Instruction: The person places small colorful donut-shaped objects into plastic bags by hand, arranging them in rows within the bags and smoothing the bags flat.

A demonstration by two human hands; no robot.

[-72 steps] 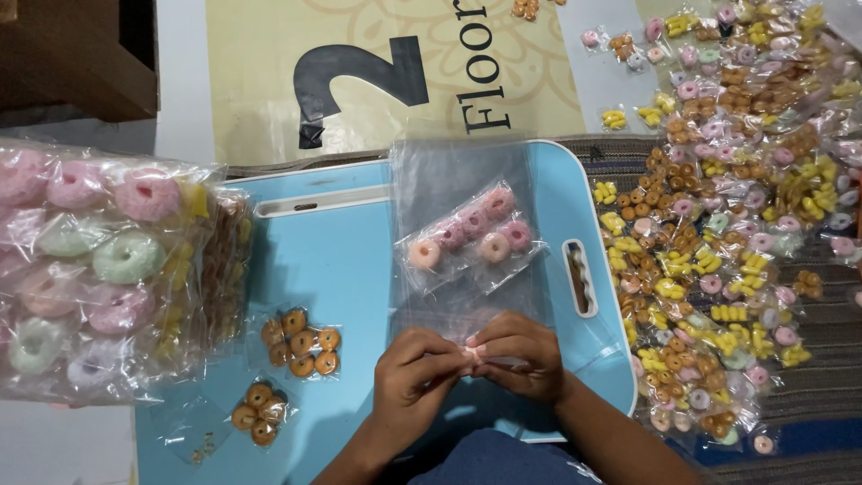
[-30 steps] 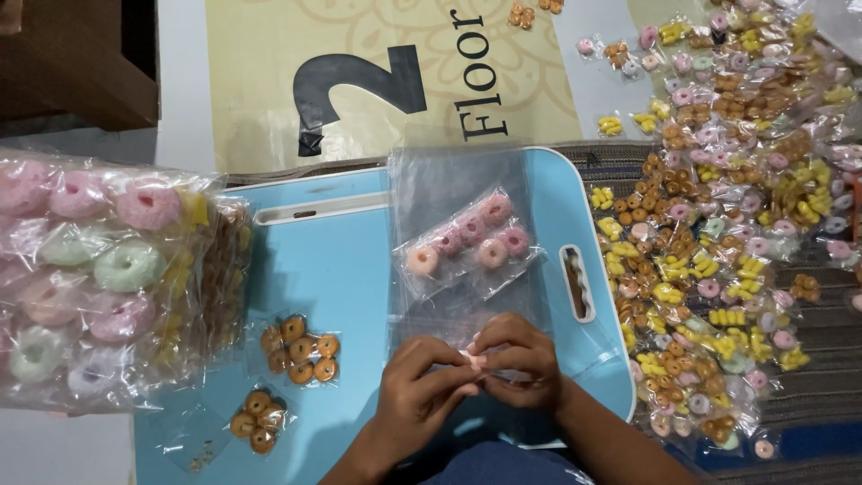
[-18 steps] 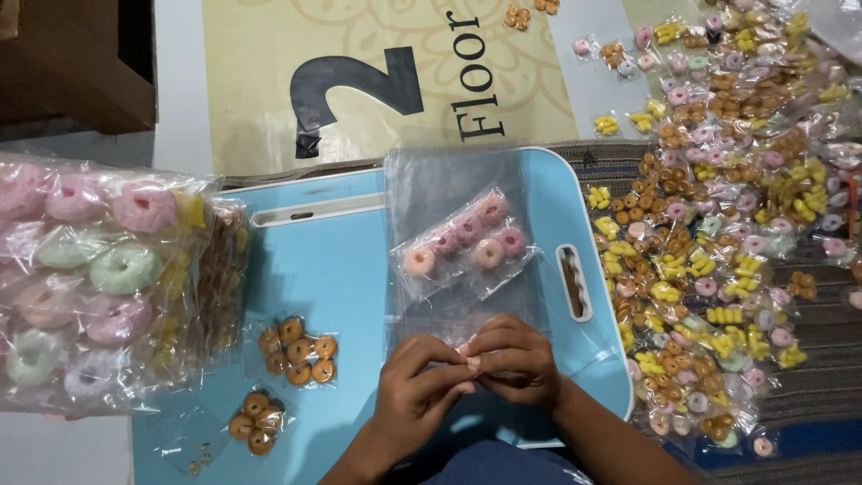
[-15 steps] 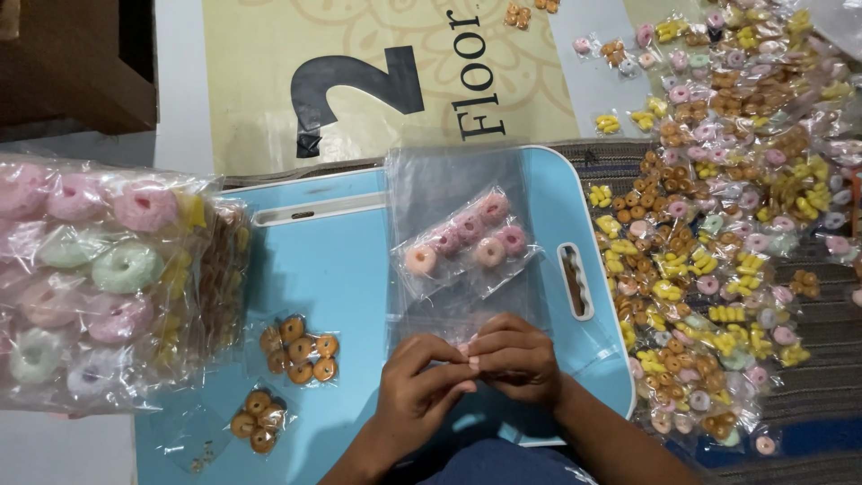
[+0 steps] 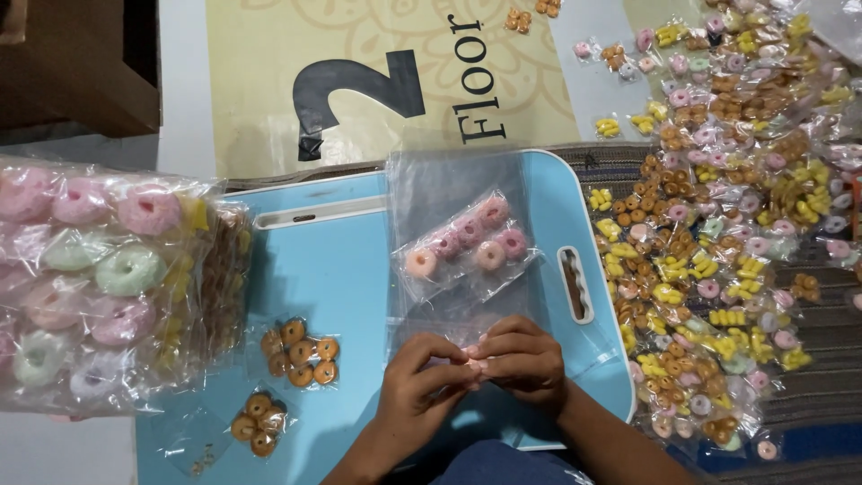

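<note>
A light blue tray [image 5: 341, 269] is lying on the floor, with small packets of ring-shaped candies [image 5: 718, 224] spreading out to its right. Over the tray's near edge, the left hand [image 5: 422, 382] and right hand [image 5: 521, 359] are meeting fingertip to fingertip, together pinching a small pink piece [image 5: 473, 357]. Just beyond them a clear packet of pink rings [image 5: 467, 247] is resting on the tray.

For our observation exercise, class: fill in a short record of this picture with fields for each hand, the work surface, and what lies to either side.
Left hand: fingertips pinch a small pink piece, meeting the right hand
Right hand: pinches the same piece
Work surface: light blue tray
On tray: clear bag of pink rings; two packets of brown rings
Left side: big bags of pastel rings
Right side: heap of small packets
</note>
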